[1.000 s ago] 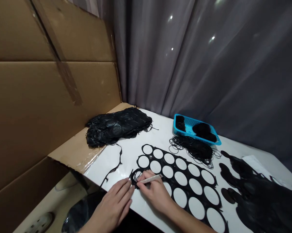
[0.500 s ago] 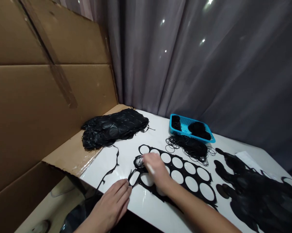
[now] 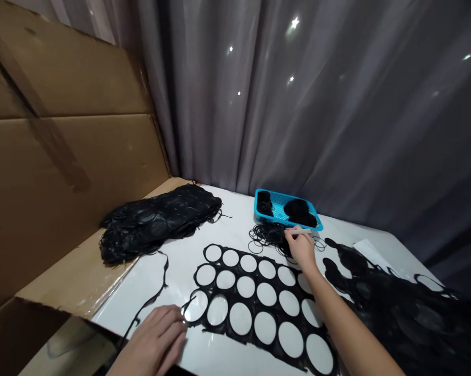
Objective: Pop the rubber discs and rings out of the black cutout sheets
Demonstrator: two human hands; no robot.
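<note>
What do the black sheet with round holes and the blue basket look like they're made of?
The black sheet looks like thin, flexible rubber: its cut edges curl and it has a soft sheen, though the exact material is unclear. The blue basket looks like moulded plastic, with a smooth, glossy rim and a fine mesh base.

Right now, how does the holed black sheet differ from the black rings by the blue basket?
The sheet lies flat in one piece, while the rings sit in a loose, tangled heap. The sheet covers far more table than the rings. The rings lie under the right hand and its pale stick, the sheet nearer the left hand. Both are black, on the table.
</note>
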